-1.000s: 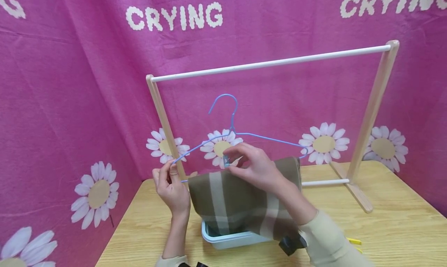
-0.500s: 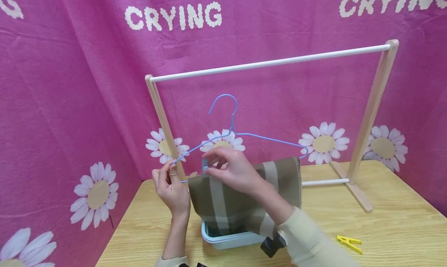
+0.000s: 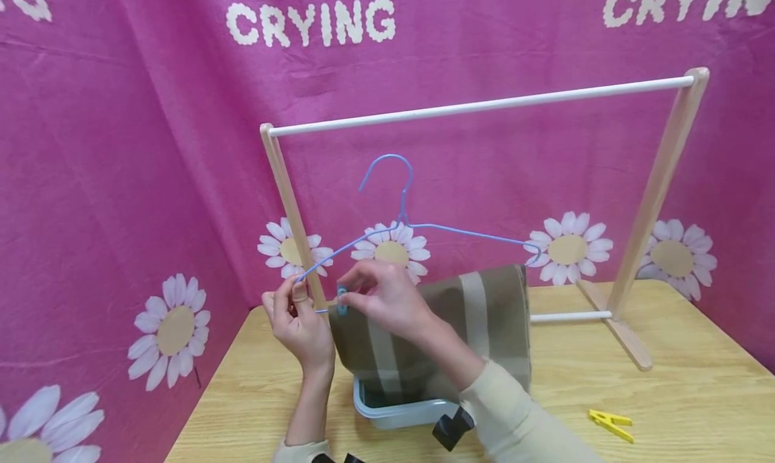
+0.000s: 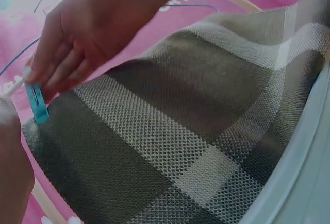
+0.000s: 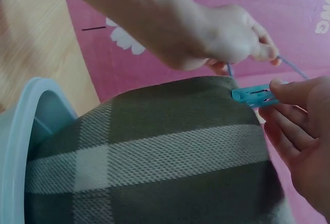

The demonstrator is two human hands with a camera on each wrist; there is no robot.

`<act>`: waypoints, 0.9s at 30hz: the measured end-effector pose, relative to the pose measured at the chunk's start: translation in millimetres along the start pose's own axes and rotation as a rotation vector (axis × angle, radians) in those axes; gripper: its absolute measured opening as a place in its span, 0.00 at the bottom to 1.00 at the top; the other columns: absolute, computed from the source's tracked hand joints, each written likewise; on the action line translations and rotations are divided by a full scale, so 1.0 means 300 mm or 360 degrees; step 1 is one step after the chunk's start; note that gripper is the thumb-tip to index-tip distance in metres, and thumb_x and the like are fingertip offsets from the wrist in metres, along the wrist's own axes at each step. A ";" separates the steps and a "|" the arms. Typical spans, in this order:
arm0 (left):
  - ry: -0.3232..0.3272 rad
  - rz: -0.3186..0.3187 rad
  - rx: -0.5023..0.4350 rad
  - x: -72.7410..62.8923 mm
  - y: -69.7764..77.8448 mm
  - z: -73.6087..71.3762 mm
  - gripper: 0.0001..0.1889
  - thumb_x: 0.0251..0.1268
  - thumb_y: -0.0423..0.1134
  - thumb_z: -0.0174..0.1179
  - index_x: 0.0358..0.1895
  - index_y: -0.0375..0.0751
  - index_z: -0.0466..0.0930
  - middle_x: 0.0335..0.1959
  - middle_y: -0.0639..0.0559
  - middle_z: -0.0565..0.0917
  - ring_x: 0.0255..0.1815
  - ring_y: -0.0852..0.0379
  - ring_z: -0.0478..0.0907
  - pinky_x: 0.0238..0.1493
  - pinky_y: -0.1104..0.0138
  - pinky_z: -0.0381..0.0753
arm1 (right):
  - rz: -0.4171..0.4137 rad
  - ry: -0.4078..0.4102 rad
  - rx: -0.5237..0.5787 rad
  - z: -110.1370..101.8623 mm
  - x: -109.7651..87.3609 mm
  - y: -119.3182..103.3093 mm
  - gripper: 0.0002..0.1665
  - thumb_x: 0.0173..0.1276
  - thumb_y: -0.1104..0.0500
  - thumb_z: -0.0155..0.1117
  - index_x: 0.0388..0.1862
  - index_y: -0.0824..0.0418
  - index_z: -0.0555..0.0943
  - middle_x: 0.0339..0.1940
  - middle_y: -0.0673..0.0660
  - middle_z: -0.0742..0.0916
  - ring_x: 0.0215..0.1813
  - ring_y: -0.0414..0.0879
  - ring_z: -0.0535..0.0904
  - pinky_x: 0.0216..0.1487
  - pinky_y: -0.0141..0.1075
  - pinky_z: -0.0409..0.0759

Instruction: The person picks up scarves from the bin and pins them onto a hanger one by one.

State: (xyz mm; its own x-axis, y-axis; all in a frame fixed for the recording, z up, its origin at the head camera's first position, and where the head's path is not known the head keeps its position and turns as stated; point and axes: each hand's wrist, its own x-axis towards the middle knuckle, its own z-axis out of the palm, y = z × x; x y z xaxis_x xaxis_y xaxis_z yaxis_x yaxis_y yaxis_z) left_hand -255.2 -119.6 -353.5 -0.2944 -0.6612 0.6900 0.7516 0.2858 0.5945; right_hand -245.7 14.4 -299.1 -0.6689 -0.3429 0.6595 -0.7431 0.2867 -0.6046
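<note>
A blue wire hanger [image 3: 466, 231] stands upright, with a brown checked cloth [image 3: 496, 315] draped over its lower bar. My left hand [image 3: 299, 328] pinches the hanger's left corner, just beyond the cloth's edge. Between the thumb and fingers of my right hand [image 3: 387, 301] is a teal clothespin [image 5: 252, 95]. In the left wrist view the clothespin [image 4: 37, 103] sits over the cloth's top left corner, its lower end overlapping the fabric. The lower part of the cloth hangs into a pale blue basin [image 3: 399, 416].
Behind the hanger stands a rack with a white top rail [image 3: 484, 105] and wooden posts [image 3: 660, 194]. A yellow clothespin [image 3: 611, 422] lies on the wooden table [image 3: 696, 396] at the right. A pink curtain [image 3: 181, 113] with daisies hangs behind.
My right hand has carried the teal clothespin left and down to the cloth's left corner. The yellow clothespin has come into full view. My left hand keeps its hold on the hanger.
</note>
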 end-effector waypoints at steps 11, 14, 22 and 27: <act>0.0009 -0.0009 -0.0004 0.009 0.020 0.011 0.08 0.69 0.33 0.61 0.44 0.32 0.85 0.30 0.63 0.64 0.29 0.65 0.63 0.24 0.75 0.60 | -0.0076 -0.0132 -0.0190 -0.019 -0.023 -0.010 0.25 0.60 0.62 0.75 0.56 0.65 0.82 0.51 0.58 0.87 0.51 0.47 0.85 0.56 0.36 0.83; 0.0007 -0.0028 0.0009 0.008 0.011 0.005 0.08 0.69 0.33 0.61 0.44 0.33 0.85 0.30 0.63 0.64 0.29 0.65 0.63 0.25 0.74 0.59 | -0.0126 -0.0108 -0.0321 -0.041 -0.048 -0.007 0.30 0.60 0.59 0.76 0.61 0.61 0.80 0.56 0.55 0.86 0.58 0.46 0.82 0.60 0.38 0.80; 0.0001 -0.0060 0.0014 0.012 0.000 -0.007 0.09 0.68 0.33 0.61 0.45 0.31 0.85 0.30 0.63 0.66 0.31 0.65 0.64 0.26 0.74 0.61 | -0.0202 -0.0023 -0.0331 -0.127 -0.145 0.002 0.24 0.61 0.61 0.74 0.58 0.57 0.82 0.49 0.53 0.88 0.51 0.43 0.83 0.58 0.38 0.81; -0.0009 -0.0073 0.0015 0.015 0.006 -0.006 0.08 0.68 0.32 0.61 0.45 0.33 0.85 0.30 0.63 0.66 0.31 0.65 0.64 0.26 0.75 0.62 | -0.0223 0.0001 -0.0372 -0.178 -0.204 0.021 0.23 0.61 0.62 0.74 0.57 0.59 0.83 0.51 0.51 0.88 0.55 0.43 0.83 0.59 0.39 0.80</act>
State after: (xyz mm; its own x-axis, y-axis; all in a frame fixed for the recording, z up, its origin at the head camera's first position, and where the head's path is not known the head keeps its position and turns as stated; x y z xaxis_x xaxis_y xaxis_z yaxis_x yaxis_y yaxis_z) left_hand -254.2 -123.2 -350.1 -0.3316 -0.6700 0.6642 0.7316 0.2619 0.6294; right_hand -210.3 84.9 -319.4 -0.5590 -0.3933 0.7300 -0.8125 0.4354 -0.3876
